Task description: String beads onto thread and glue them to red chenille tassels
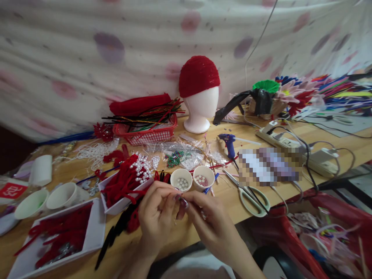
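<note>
My left hand (157,217) and my right hand (210,223) meet over the near edge of the wooden table (221,193), fingertips pinched together on something too small to make out. Just beyond my fingers stand two small white cups: one (181,180) holds white pearls, the other (204,178) holds reddish beads. To the left of my hands a white tray (116,205) carries red pipe-cleaner pieces and a cluster of white pearls (142,167). Black and red pieces (122,224) lie under my left wrist.
Green-handled scissors (251,197) lie right of my hands, a blue glue gun (229,144) behind them. A foam head with a red cap (199,93) stands at the back beside a red basket (148,133). A power strip (279,135), cables and a second tray (64,236) are also here.
</note>
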Available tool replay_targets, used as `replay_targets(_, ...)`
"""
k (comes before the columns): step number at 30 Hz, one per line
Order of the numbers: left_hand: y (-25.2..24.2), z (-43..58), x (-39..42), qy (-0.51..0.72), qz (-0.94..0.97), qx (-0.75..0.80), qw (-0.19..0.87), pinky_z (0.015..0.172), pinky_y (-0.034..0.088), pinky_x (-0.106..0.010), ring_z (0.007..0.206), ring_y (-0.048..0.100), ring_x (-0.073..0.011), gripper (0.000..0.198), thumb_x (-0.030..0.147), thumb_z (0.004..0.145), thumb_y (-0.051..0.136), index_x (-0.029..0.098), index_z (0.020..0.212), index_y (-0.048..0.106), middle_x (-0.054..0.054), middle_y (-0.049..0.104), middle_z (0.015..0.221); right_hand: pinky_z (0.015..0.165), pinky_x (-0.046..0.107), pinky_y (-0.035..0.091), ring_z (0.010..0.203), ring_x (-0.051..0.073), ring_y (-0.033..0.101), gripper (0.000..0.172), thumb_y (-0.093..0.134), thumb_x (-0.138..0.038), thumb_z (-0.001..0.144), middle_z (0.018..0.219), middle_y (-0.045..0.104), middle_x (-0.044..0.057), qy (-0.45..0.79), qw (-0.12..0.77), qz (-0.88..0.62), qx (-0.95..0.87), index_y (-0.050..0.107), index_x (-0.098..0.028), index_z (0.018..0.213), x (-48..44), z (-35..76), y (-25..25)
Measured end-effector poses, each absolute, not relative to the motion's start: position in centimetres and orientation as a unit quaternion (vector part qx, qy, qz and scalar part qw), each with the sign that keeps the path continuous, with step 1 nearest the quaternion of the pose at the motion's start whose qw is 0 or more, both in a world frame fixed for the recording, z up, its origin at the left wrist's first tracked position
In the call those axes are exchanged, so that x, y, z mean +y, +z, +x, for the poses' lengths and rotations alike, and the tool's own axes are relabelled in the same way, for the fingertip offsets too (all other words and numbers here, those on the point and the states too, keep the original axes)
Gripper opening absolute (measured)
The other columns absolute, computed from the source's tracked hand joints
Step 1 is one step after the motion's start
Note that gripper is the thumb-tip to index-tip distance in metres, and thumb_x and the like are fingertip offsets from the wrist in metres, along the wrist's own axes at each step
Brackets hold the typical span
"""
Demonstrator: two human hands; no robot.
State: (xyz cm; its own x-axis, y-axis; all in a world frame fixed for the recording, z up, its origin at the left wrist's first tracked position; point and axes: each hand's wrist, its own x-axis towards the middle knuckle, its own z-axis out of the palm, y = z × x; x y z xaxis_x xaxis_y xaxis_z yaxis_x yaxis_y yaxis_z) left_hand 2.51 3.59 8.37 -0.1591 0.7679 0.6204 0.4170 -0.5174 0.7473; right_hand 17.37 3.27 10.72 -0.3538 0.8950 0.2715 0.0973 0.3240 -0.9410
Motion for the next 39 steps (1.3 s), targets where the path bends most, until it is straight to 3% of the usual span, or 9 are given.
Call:
replay_targets(10,9.0,2.6,4.6,0.56,0.703,0.438,0.029,0.06,0.05,-0.025,0.065,0.063,-0.0154,0.018,0.018,0.096,0.059,0.022,0.08,0.062,-0.001,0.066,0.07,0.054,0.023,0.041,0.062,0.013,0.055,0.017,0.053,-0.021,0.097,0.071,0.064,0.0,0.434,0.424,-0.416,-0.678,0.067,-0.018,0.087,3.0,17.6,10.9)
replay_targets(14,9.7,2.7,5.0,0.546,0.724,0.422,0.005,0.06,0.05,-0.024,0.065,0.063,-0.0146,0.018,0.018,0.096,0.06,0.022,0.079,0.062,-0.001,0.066,0.071,0.053,0.021,0.043,0.063,0.012,0.058,0.011,0.054,-0.02,0.096,0.077,0.066,0.001,0.404,0.445,-0.42,-0.68,0.064,-0.018,0.096,2.8,17.9,10.9)
replay_targets(19,10.9,3.3,4.9,0.536,0.743,0.4,0.009,0.056,0.047,-0.023,0.064,0.063,-0.0142,0.017,0.017,0.095,0.062,0.021,0.079,0.061,-0.001,0.065,0.072,0.062,0.024,0.048,0.066,0.014,0.062,0.012,0.052,-0.017,0.097,0.077,0.069,0.002,0.329,0.487,-0.412,-0.696,0.064,-0.018,0.096,2.7,18.3,11.1)
replay_targets(25,12.3,3.4,5.3,0.564,0.726,0.392,0.027,0.066,0.049,-0.024,0.07,0.061,-0.014,0.017,0.012,0.093,0.063,0.021,0.079,0.06,0.0,0.063,0.076,0.065,0.026,0.049,0.069,0.015,0.064,0.01,0.057,-0.017,0.096,0.079,0.069,0.001,0.322,0.485,-0.41,-0.702,0.067,-0.019,0.096,2.5,19.4,11.0)
replay_targets(32,13.2,3.7,5.1,0.57,0.727,0.377,0.058,0.063,0.048,-0.024,0.07,0.059,-0.0129,0.019,0.009,0.092,0.063,0.021,0.078,0.06,0.001,0.061,0.075,0.085,0.029,0.053,0.096,0.019,0.068,0.015,0.061,-0.017,0.094,0.103,0.074,0.004,0.348,0.472,-0.394,-0.707,0.066,-0.023,0.107,2.2,20.8,11.5)
replay_targets(36,12.6,4.2,3.6,0.547,0.749,0.368,0.064,0.054,0.045,-0.019,0.065,0.061,-0.0101,0.019,0.008,0.092,0.064,0.02,0.079,0.06,0.002,0.063,0.075,0.071,0.023,0.053,0.079,0.015,0.068,0.007,0.067,-0.017,0.092,0.087,0.072,0.001,0.387,0.516,-0.353,-0.678,0.068,-0.023,0.095,2.2,20.2,11.2)
replay_targets(39,12.1,4.0,3.2,0.556,0.747,0.365,0.024,0.057,0.048,-0.019,0.066,0.062,-0.01,0.018,0.005,0.091,0.064,0.02,0.082,0.06,0.002,0.064,0.075,0.066,0.02,0.051,0.07,0.012,0.064,0.011,0.066,-0.014,0.092,0.078,0.068,-0.001,0.411,0.548,-0.321,-0.654,0.067,-0.023,0.085,2.4,19.6,10.9)
